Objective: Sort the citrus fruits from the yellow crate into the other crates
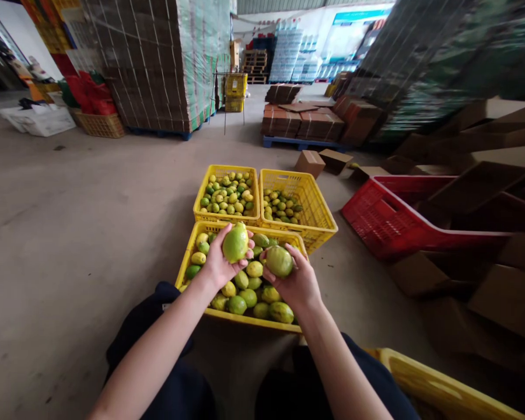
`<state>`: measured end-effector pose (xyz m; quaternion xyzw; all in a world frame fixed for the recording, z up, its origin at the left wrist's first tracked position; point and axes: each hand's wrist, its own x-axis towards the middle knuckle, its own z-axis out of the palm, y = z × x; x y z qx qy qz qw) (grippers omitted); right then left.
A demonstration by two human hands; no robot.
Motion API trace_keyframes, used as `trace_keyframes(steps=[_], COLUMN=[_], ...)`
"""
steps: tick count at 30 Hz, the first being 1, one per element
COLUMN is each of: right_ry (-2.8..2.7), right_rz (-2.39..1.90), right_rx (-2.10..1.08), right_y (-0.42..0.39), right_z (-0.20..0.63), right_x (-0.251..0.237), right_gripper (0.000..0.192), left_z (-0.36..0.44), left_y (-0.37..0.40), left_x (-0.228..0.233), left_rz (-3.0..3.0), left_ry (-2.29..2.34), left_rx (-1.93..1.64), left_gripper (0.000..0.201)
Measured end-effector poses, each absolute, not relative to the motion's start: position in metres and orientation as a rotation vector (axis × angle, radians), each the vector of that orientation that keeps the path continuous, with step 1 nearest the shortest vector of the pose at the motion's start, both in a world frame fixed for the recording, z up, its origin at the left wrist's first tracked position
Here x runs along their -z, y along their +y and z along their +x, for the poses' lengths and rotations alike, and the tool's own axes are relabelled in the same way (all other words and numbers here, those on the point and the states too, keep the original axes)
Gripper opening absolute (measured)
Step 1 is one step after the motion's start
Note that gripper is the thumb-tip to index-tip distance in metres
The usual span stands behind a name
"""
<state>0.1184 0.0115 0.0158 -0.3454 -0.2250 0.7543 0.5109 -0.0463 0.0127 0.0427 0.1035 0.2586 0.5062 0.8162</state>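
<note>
In the head view, the left hand (219, 259) cups a yellow-green fruit (235, 243) above the near crate (254, 322), toward its far edge; the right hand (301, 283) grips a duller green fruit (279, 261) nearer the far right corner. The step in hand seems to be holding both up; setting either down calls for loosening that hand. Loose fruit (237, 304) spreads across the near crate and left rear crate (195, 201), and gathers along the left edge of the right rear crate (318, 204).

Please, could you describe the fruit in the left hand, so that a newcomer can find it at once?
Of the three yellow crates grouped on the floor, take the nearest crate. Above it, the left hand holds the fruit. It is brighter green and less round than the duller one in the right hand.
</note>
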Motion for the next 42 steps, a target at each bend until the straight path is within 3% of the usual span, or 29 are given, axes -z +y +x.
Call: trace_keyframes(steps=[13, 17, 19, 22, 24, 29, 33, 37, 42], right_ry=[-0.472, -0.531, -0.548, -0.579, -0.615, -0.597, -0.552, -0.533, -0.556], right_rz=[-1.052, -0.99, -0.954, -0.939, -0.945, -0.966, -1.062, -1.018, -1.031], right_rx=[-1.768, -1.844, -1.859, -1.812, -1.766, -1.788, -1.885, -1.855, -1.73], right_y=[0.011, 0.01, 0.01, 0.008, 0.007, 0.01, 0.014, 0.012, 0.009], right_z=[0.117, 0.119, 0.12, 0.119, 0.118, 0.12, 0.122, 0.118, 0.113], right_x=[-0.015, -0.018, -0.019, -0.022, -0.023, -0.019, -0.013, -0.013, -0.017], right_gripper=[0.03, 0.038, 0.042, 0.032, 0.028, 0.029, 0.035, 0.036, 0.026], left_z=[-0.038, -0.04, -0.041, -0.041, -0.04, -0.041, -0.042, -0.042, -0.044], left_y=[0.012, 0.012, 0.013, 0.014, 0.015, 0.013, 0.011, 0.011, 0.011], left_x=[-0.041, -0.042, -0.041, -0.039, -0.038, -0.04, -0.045, -0.047, -0.042], left_rz=[0.196, 0.167, 0.16, 0.147, 0.138, 0.169, 0.156, 0.096, 0.071], left_ry=[0.758, 0.794, 0.785, 0.737, 0.718, 0.715, 0.787, 0.826, 0.745], left_rx=[-1.123, -1.18, -1.173, -1.136, -1.133, -1.176, -1.157, -1.176, -1.154], left_gripper=[0.045, 0.026, 0.027, 0.04, 0.038, 0.033, 0.042, 0.025, 0.024])
